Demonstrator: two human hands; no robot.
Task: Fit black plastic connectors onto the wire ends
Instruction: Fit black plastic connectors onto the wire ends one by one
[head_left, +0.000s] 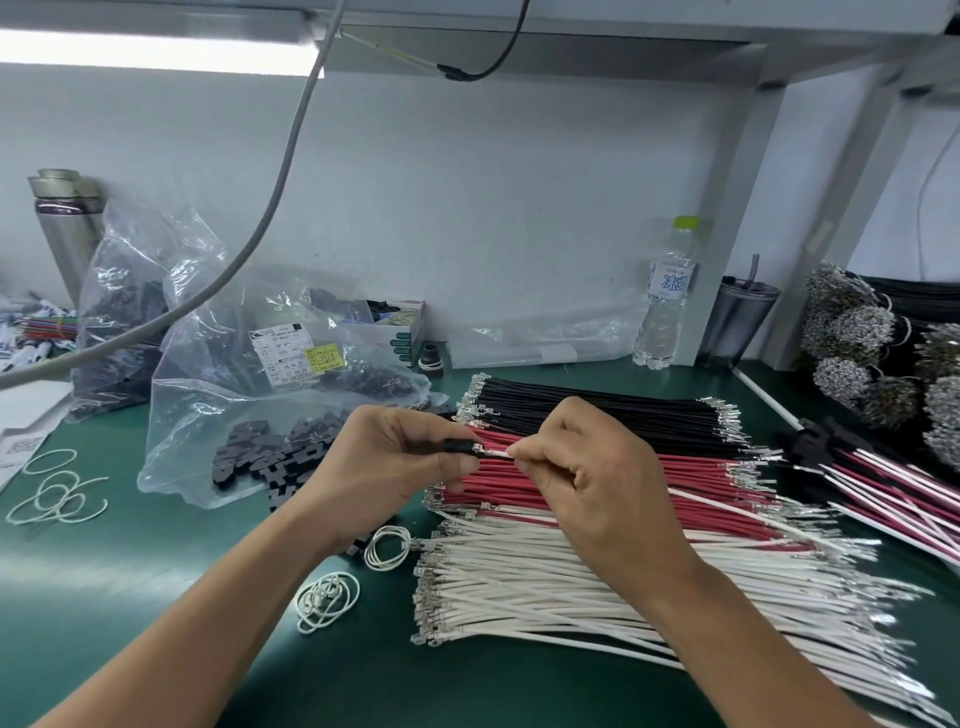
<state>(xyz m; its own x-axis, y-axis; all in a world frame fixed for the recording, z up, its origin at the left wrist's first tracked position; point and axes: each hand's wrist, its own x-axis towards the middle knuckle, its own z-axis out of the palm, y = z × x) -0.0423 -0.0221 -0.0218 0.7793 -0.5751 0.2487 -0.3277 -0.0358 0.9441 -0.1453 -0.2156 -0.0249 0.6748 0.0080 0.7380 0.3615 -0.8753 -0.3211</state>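
Black connector (460, 447) pinched in left hand (387, 457), touching white wire (727, 512) end pinched by right hand (587, 467)

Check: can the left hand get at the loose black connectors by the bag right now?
Probably not as is: the left hand holds a black connector in its grip. The loose connectors lie just beside it, path open, once freed.

smooth green matt bench (130, 597) with a soft sheen; crinkled glossy clear plastic bags (208, 415) — matt black plastic connectors (270, 457) inside; white, red and black plastic-sheathed wires (597, 587) tipped with shiny metal terminals (423, 597) — brushed steel flask (62, 228).
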